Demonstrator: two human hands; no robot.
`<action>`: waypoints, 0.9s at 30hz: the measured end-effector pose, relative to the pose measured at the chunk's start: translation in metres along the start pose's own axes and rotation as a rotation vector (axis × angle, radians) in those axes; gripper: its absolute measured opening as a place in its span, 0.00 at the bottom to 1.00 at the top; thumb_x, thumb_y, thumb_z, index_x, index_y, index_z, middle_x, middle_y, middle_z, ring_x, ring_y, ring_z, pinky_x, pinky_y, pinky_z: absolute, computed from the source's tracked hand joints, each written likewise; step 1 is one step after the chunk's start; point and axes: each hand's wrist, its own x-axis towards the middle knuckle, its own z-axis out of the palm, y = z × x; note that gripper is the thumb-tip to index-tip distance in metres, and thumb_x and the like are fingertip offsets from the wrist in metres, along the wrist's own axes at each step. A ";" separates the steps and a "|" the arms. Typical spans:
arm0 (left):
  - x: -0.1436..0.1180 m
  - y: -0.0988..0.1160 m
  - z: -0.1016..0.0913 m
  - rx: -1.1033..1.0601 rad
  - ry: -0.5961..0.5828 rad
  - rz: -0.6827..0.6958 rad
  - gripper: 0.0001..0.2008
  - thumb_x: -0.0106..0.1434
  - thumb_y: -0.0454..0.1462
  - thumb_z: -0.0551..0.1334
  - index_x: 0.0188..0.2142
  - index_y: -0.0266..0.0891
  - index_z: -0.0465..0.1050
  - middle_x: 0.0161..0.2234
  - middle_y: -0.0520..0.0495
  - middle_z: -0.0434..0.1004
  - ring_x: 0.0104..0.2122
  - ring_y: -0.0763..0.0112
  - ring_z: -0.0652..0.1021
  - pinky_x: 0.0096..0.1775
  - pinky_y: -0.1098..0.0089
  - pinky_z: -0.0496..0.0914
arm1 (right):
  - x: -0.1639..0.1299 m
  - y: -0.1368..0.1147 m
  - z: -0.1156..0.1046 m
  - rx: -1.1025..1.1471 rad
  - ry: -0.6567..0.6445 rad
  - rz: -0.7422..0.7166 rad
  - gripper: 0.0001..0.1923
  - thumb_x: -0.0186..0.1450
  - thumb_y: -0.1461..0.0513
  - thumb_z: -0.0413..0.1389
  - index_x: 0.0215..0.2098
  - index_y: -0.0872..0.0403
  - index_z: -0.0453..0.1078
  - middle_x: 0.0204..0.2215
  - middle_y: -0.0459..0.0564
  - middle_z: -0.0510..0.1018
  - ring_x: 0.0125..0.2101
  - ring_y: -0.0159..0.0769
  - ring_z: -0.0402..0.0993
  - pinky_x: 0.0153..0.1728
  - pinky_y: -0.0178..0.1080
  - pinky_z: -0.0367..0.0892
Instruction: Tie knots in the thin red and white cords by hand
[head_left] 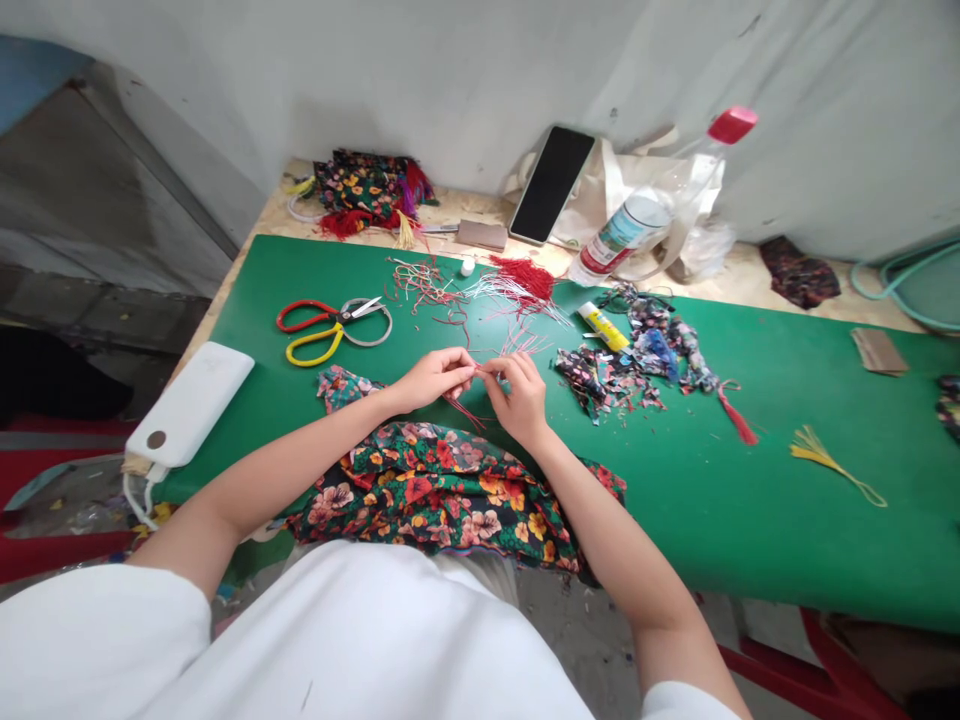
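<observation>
Right now, both hands are meeting over the near middle of the green table (787, 520): the left hand (431, 378) and the right hand (520, 397) are each pinching the thin red cords (466, 408) between thumb and fingers, the tips nearly touching, while the cord ends are trailing down onto the floral fabric (442, 495) that is hanging over the table's near edge. Just beyond the hands, loose red and pale threads (510, 285) are lying scattered, too many to count. Two pairs of scissors are lying together at the left, one red-handled (307, 315), one yellow-handled (311, 347). One white power bank (189, 403) is sitting at the left edge. One glue stick (602, 326) is lying beside a pile of fabric scraps (637, 360); its printing is too small to read. One bottle (652, 210) with a red cap is leaning at the back, label unreadable, beside one dark phone (552, 184). One yellow tassel (825, 458) is lying at the right.
</observation>
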 end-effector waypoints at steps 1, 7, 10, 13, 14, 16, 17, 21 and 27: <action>0.000 0.000 0.000 0.004 -0.008 0.005 0.14 0.58 0.45 0.61 0.30 0.35 0.64 0.21 0.56 0.67 0.18 0.83 0.66 0.23 0.77 0.59 | 0.000 0.000 0.000 0.001 0.003 0.003 0.04 0.66 0.62 0.52 0.33 0.51 0.66 0.27 0.47 0.74 0.30 0.36 0.68 0.34 0.41 0.64; 0.000 0.002 0.000 0.012 -0.024 0.019 0.14 0.58 0.44 0.61 0.30 0.34 0.65 0.19 0.57 0.65 0.19 0.82 0.66 0.24 0.76 0.59 | -0.001 0.002 0.001 -0.004 0.007 0.006 0.04 0.67 0.61 0.52 0.33 0.51 0.65 0.26 0.46 0.73 0.30 0.35 0.67 0.33 0.40 0.63; 0.000 0.002 0.000 0.012 -0.033 0.007 0.14 0.58 0.44 0.61 0.31 0.34 0.65 0.19 0.56 0.65 0.19 0.82 0.66 0.24 0.76 0.59 | -0.001 0.002 0.000 0.015 0.011 0.001 0.04 0.66 0.62 0.52 0.33 0.51 0.65 0.27 0.46 0.73 0.30 0.35 0.67 0.33 0.40 0.63; 0.000 0.002 -0.001 0.004 -0.032 -0.005 0.13 0.58 0.44 0.60 0.31 0.34 0.65 0.20 0.56 0.65 0.19 0.82 0.66 0.24 0.76 0.59 | 0.000 0.001 0.000 0.039 -0.005 0.019 0.03 0.66 0.61 0.53 0.33 0.51 0.65 0.26 0.46 0.73 0.30 0.35 0.67 0.33 0.40 0.63; 0.000 0.001 -0.002 0.002 -0.030 -0.010 0.13 0.58 0.44 0.60 0.31 0.34 0.65 0.20 0.56 0.65 0.19 0.82 0.66 0.24 0.76 0.59 | 0.000 0.001 -0.001 0.043 -0.010 0.025 0.03 0.65 0.61 0.53 0.33 0.51 0.65 0.26 0.46 0.73 0.30 0.35 0.68 0.33 0.40 0.63; 0.000 0.000 -0.002 0.001 -0.029 -0.016 0.13 0.58 0.44 0.60 0.31 0.34 0.65 0.20 0.56 0.66 0.19 0.82 0.66 0.24 0.76 0.59 | 0.000 0.000 -0.001 0.046 -0.012 0.028 0.02 0.65 0.61 0.54 0.34 0.52 0.66 0.26 0.46 0.72 0.29 0.35 0.68 0.33 0.40 0.63; 0.000 0.000 -0.003 0.003 -0.031 -0.017 0.13 0.59 0.44 0.60 0.31 0.34 0.65 0.20 0.56 0.66 0.19 0.82 0.66 0.25 0.76 0.60 | 0.000 0.000 -0.001 0.046 -0.011 0.023 0.02 0.64 0.61 0.55 0.34 0.52 0.66 0.25 0.46 0.72 0.29 0.35 0.68 0.33 0.40 0.64; 0.001 -0.003 -0.004 0.016 -0.044 -0.012 0.13 0.59 0.44 0.60 0.32 0.34 0.65 0.21 0.56 0.66 0.20 0.82 0.66 0.25 0.76 0.60 | 0.000 0.000 -0.001 0.049 -0.010 0.007 0.01 0.64 0.62 0.54 0.34 0.52 0.66 0.26 0.46 0.73 0.29 0.34 0.68 0.34 0.41 0.64; 0.000 -0.001 -0.004 0.056 -0.061 0.005 0.14 0.59 0.45 0.60 0.32 0.34 0.66 0.20 0.56 0.65 0.20 0.82 0.66 0.25 0.76 0.61 | 0.000 0.001 -0.001 0.055 -0.020 0.020 0.02 0.65 0.61 0.53 0.34 0.51 0.67 0.25 0.46 0.74 0.29 0.35 0.69 0.33 0.41 0.64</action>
